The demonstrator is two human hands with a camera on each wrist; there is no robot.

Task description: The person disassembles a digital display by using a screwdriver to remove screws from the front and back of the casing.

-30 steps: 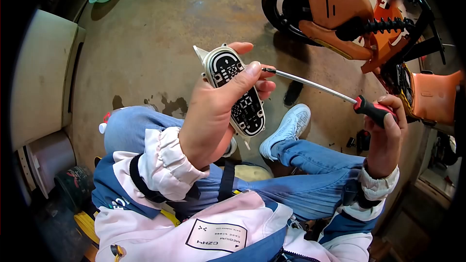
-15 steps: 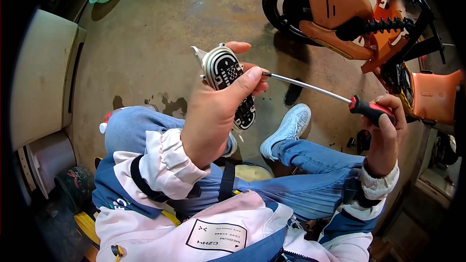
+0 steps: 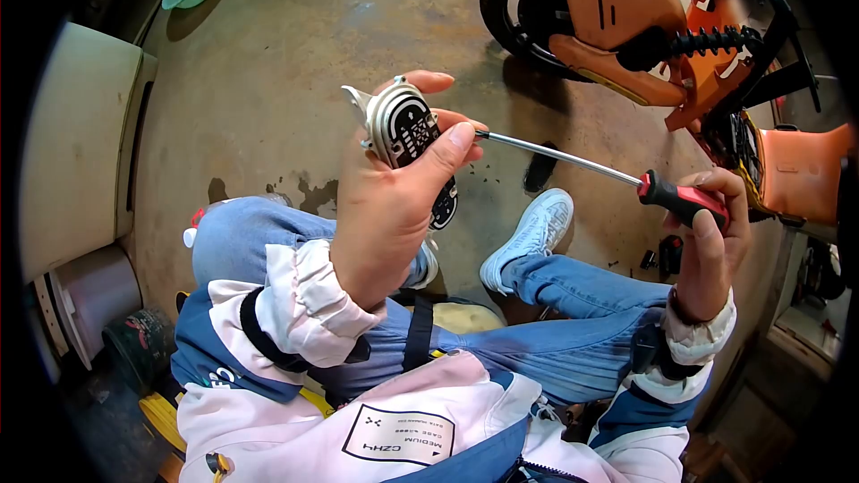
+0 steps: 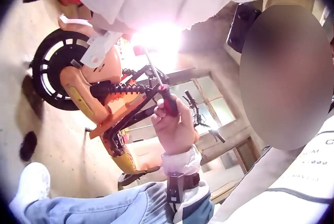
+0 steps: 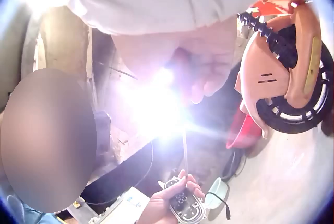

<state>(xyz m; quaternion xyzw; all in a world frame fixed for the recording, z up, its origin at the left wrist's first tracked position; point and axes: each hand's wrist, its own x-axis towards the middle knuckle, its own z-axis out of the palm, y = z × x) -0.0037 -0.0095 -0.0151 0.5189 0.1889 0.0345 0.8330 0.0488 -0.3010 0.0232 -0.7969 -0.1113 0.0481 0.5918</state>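
- While my left hand [image 3: 386, 206] is gripping the display panel [image 3: 409, 130], its fingertips are meeting the tip [image 3: 480, 133] of the screwdriver [image 3: 564, 156], perhaps steadying it.
- From my left wrist, my right hand [image 4: 175, 130] is curling round the handle [image 4: 169, 103], presumably for control.
- From my right wrist, glare is hiding my right grip; my left thumb is apparently bracing the panel.

"MEDIUM" and "CZH4" on jacket label [image 3: 399, 434]
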